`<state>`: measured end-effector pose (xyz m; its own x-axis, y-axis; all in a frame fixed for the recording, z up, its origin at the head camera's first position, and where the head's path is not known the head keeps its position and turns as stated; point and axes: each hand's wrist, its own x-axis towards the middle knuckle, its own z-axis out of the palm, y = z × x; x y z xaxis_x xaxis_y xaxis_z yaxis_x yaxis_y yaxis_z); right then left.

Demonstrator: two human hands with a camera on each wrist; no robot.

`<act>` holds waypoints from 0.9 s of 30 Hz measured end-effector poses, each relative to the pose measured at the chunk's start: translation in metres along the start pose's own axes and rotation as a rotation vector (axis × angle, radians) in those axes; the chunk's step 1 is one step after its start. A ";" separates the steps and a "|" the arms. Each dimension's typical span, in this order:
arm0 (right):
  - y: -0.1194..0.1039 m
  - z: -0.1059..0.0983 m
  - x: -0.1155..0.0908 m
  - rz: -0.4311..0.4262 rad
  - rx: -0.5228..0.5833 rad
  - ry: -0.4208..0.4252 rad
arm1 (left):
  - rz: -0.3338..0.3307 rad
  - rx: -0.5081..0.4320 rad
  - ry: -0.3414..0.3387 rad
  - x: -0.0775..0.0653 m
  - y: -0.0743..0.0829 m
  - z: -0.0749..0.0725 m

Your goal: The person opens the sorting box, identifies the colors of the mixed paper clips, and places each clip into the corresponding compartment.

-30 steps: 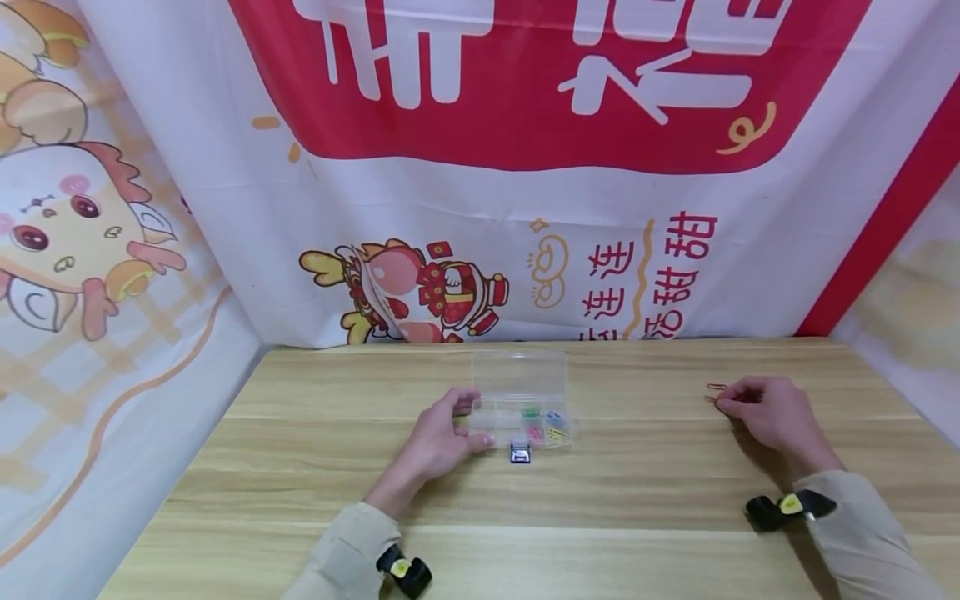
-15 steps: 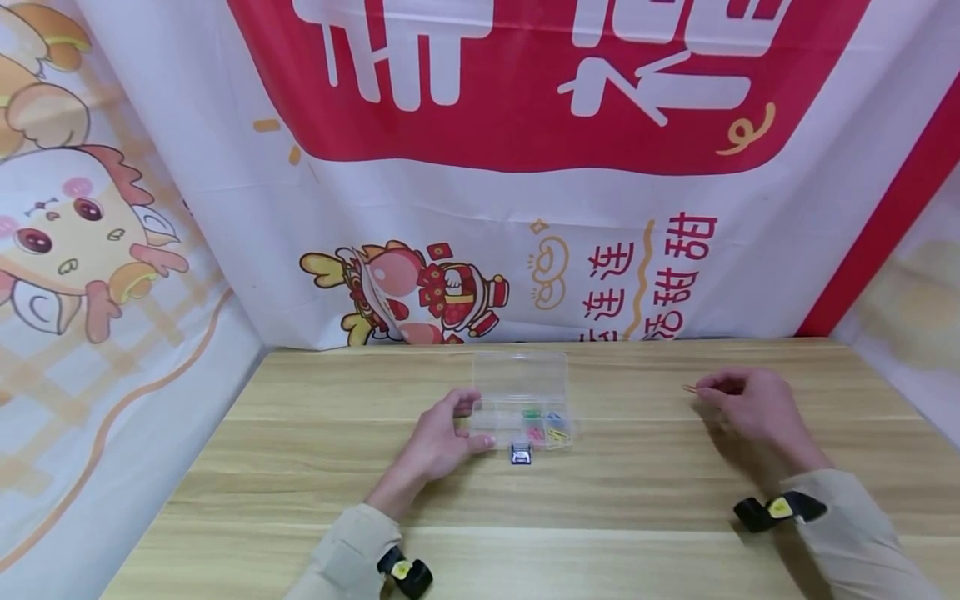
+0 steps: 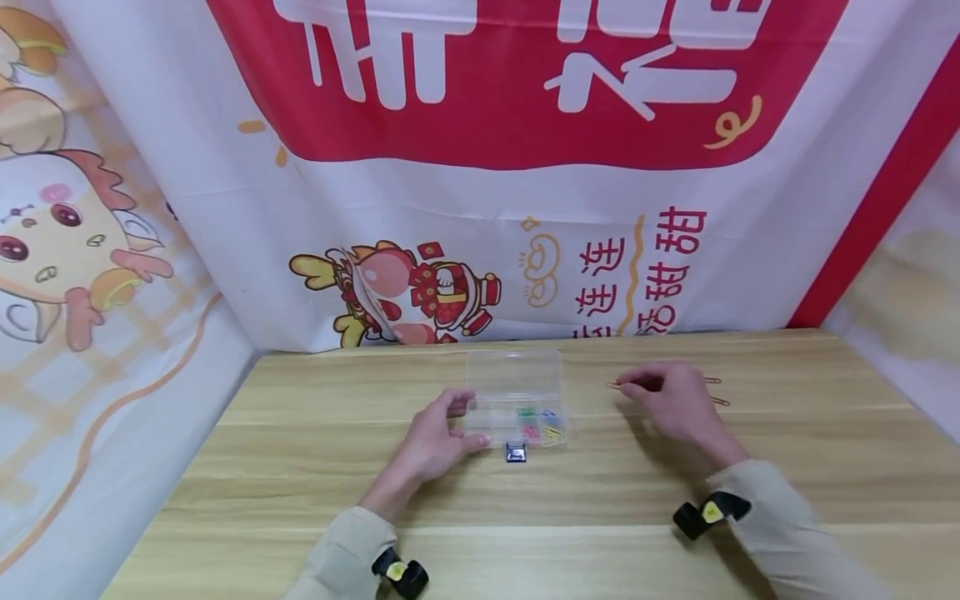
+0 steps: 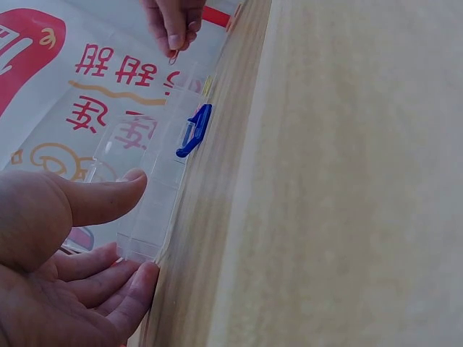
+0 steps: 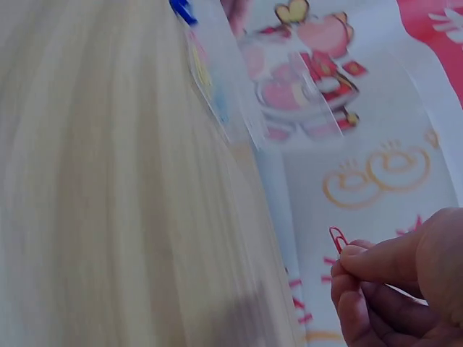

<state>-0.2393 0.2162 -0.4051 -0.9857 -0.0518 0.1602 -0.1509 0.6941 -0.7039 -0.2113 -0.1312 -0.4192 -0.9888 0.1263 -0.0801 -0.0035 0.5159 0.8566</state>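
Observation:
My right hand (image 3: 667,400) pinches a red paper clip (image 5: 338,238) between thumb and fingertips, above the table to the right of a clear plastic compartment box (image 3: 504,427). The box's lid (image 3: 513,375) stands open at the back, and a blue latch (image 3: 516,452) hangs at its front. Green clips (image 3: 527,412), blue clips (image 3: 551,416), pink clips (image 3: 531,433) and yellow clips (image 3: 553,433) lie in separate compartments on its right side. My left hand (image 3: 437,435) grips the box's left end, thumb at the front and fingers around the side, as the left wrist view shows.
Two more reddish paper clips, an upper clip (image 3: 712,381) and a lower clip (image 3: 720,402), lie on the wooden table (image 3: 570,533) just right of my right hand. A printed cloth (image 3: 420,200) hangs along the table's back edge.
My right hand has lifted a red paper clip from the right side and carried it left toward the box. The left hand has stayed on the box. The head view has shifted slightly.

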 end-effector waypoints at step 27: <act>-0.087 0.098 0.001 -0.120 0.169 -0.087 | 0.017 0.008 -0.003 0.000 0.000 -0.001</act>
<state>-0.2348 0.0855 -0.4120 -0.9616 -0.1937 0.1943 -0.2704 0.5494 -0.7906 -0.2117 -0.1319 -0.4187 -0.9882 0.1378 -0.0670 0.0146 0.5200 0.8540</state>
